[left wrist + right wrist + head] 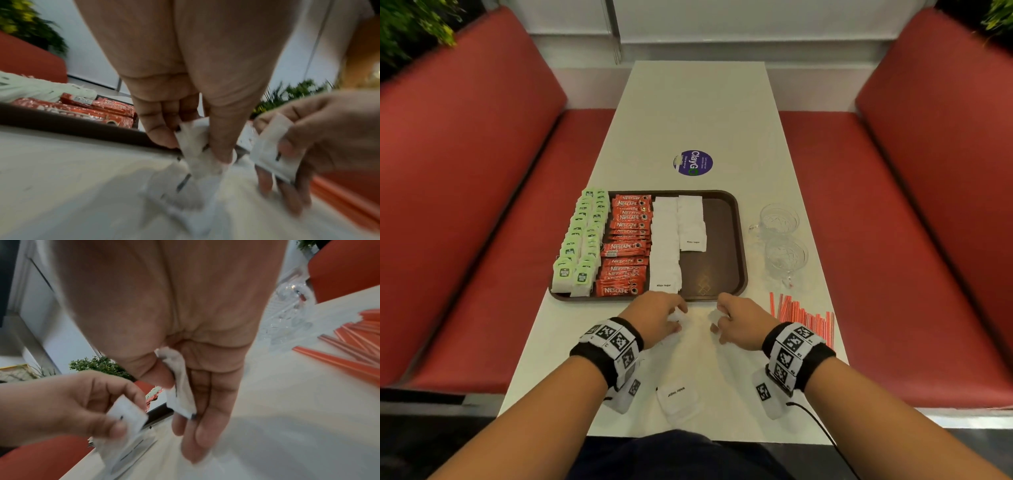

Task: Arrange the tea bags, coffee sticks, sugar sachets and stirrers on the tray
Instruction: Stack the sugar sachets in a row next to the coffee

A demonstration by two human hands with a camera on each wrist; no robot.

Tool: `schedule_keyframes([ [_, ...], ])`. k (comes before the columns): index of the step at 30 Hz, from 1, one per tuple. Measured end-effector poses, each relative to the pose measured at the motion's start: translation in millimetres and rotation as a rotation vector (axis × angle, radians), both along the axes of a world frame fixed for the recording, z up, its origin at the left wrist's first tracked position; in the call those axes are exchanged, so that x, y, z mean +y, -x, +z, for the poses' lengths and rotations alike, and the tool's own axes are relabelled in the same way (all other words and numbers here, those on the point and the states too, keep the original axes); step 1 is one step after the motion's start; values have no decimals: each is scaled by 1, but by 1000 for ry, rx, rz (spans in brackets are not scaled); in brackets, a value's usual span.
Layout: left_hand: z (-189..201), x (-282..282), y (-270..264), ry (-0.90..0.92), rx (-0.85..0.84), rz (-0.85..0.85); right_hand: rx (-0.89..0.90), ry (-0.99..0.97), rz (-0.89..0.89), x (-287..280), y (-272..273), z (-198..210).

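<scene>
A brown tray (722, 240) holds green-tagged tea bags (580, 240), red coffee sticks (626, 245) and two rows of white sugar sachets (666, 246). Just in front of the tray, my left hand (671, 315) pinches a white sugar sachet (197, 146) between thumb and fingers, above more loose sachets (185, 191) on the table. My right hand (722, 318) pinches another sugar sachet (180, 386) between thumb and fingers. One more sachet (676, 399) lies near the table's front edge. Red-and-white stirrers (804, 317) lie on the table, right of my right hand.
Two clear glass cups (780, 236) stand on the table right of the tray. A round purple sticker (693, 162) is behind the tray. Red benches (465, 205) flank the white table (698, 102).
</scene>
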State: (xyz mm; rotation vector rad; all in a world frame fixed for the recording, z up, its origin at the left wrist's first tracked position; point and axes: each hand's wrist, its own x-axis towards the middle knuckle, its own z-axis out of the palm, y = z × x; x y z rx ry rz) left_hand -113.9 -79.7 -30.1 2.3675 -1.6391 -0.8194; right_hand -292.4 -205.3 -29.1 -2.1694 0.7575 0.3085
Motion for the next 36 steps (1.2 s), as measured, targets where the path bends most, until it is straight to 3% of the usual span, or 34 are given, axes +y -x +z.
schedule_keyframes([
  [8,19,-4,-7,416,331,163,-269,-106,-112,0,-9,4],
  [13,18,-9,-8,472,566,263,-376,33,-52,-6,-23,8],
  [21,14,-23,-19,347,344,166,-335,127,21,-25,-34,8],
  [26,17,-55,-40,348,229,274,-317,-77,-212,-38,-35,8],
  [31,3,-103,-65,241,91,347,-271,-141,-216,-50,-33,9],
  [36,-11,-136,-73,98,64,370,-304,-180,-230,-58,-34,5],
])
